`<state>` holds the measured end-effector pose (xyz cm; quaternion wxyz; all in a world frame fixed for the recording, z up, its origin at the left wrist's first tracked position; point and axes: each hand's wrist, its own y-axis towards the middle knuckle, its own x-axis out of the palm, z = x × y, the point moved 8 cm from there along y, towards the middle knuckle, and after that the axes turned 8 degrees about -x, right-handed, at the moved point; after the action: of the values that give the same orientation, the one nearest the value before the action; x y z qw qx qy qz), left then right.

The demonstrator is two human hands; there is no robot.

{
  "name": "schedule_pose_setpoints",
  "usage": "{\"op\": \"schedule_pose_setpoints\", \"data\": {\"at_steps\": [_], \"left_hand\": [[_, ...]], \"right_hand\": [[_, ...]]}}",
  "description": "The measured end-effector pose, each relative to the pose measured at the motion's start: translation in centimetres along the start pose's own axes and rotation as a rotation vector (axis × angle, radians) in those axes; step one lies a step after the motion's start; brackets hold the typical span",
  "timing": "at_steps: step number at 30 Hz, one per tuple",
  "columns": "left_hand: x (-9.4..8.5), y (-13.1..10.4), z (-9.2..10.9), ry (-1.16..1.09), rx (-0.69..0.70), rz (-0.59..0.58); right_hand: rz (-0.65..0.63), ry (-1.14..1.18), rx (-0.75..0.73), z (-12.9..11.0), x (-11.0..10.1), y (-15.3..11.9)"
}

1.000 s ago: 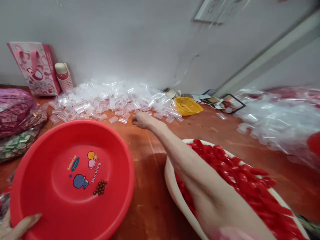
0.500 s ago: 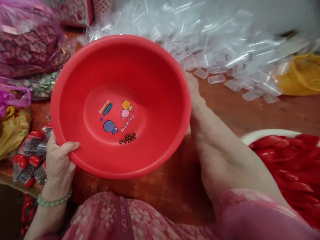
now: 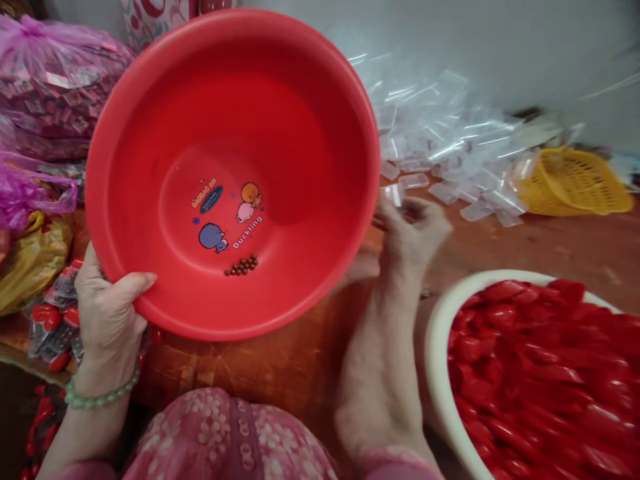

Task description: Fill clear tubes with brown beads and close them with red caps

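My left hand [image 3: 113, 310] grips the near left rim of a red plastic basin [image 3: 310, 193], thumb over the edge and fingers beneath. The basin is tilted toward me, with duckling pictures on its floor. Several small brown beads [image 3: 242, 266] lie together in its lower part. To the right of the rim, my right hand [image 3: 413, 230] is bent with its fingers curled, slightly blurred. A small clear plastic case [image 3: 393, 195] shows at its fingertips, seemingly pinched there.
Clear plastic cases [image 3: 450, 147] are heaped along the wall. A yellow basket [image 3: 575, 183] lies tipped at the right. Red plastic pieces [image 3: 540, 373] fill a white tub [image 3: 437, 347]. Bags of small pieces [image 3: 60, 100] and red-capped packs [image 3: 53, 320] stand at the left.
My right hand has come away from the basin's right side and curled its fingers. The basin sits higher in view and nearer, still in my left hand. The beads remain grouped inside.
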<state>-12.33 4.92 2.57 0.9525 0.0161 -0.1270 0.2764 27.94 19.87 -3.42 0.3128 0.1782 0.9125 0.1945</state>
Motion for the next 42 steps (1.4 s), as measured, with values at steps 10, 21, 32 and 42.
{"op": "schedule_pose_setpoints", "data": {"at_steps": [10,21,32,42], "left_hand": [[1.3,-0.8,0.1,-0.052,0.075,-0.117],[1.5,-1.5,-1.4,0.046,-0.027,-0.131],[1.7,-1.5,-0.8,-0.002,-0.065,-0.177],[2.3,-1.6,0.2,-0.022,-0.094,-0.142]], "right_hand": [[-0.403,0.368,-0.270,-14.6,0.6,-8.2],[-1.173,-0.834,-0.651,-14.8,8.7,-11.9],[-1.200,-0.285,-0.457,-12.5,9.8,-10.5],[-1.327,-0.549,-0.604,-11.9,11.5,-10.7]]}}
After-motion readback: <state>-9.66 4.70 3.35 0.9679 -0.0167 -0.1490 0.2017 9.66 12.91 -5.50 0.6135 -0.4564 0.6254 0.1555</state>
